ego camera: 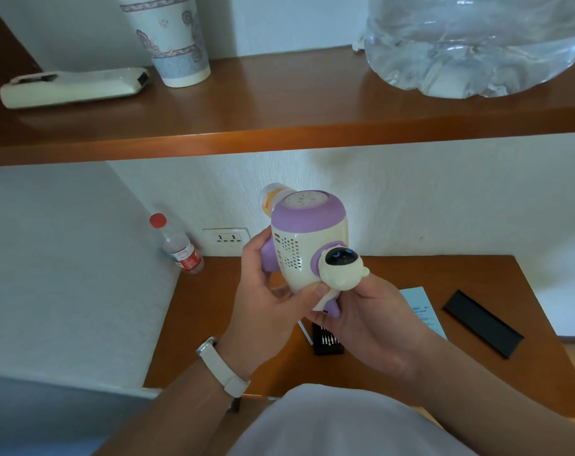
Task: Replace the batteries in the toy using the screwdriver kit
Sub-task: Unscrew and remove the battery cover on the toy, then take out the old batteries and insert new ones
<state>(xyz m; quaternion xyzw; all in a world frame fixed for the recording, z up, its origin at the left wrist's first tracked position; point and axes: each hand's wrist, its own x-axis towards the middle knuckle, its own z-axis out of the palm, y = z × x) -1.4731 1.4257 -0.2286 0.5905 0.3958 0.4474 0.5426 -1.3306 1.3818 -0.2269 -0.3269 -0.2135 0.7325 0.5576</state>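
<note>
Cream-and-purple plastic toy [304, 245] — a rounded body with a perforated speaker grille, a purple top band and a small astronaut figure on its side — is sitting in both our hands, lifted above the brown wooden desk [394, 278]. We're gripping it with the left hand [263, 291] on the left side, thumb up by the purple nub, fingers curled under the base. We're closing the right hand [368, 320] around the bottom right, thumb pressing just beneath the astronaut figure. Toy is standing roughly upright, tilted slightly toward us, dial face pointing up.

White band watch [222, 366] is sitting on the left wrist.

Black screwdriver bit tray [327, 340] is lying on the desk directly under our hands, mostly hidden by them — a thin white rod-like piece [306, 333] is lying just beside its left edge. Light blue leaflet [422, 307] is lying right of the tray, partly covered by the right hand. Flat black rectangular lid [483, 327] is lying further right, apart from the leaflet.

Clear plastic bottle with a red cap [177, 245] is standing in the desk's back left corner, near the white wall socket [227, 239].

Upper wooden shelf [279, 103] is holding a white remote control [72, 88], a patterned paper cup [171, 41] and a large clear water jug [476, 44].
</note>
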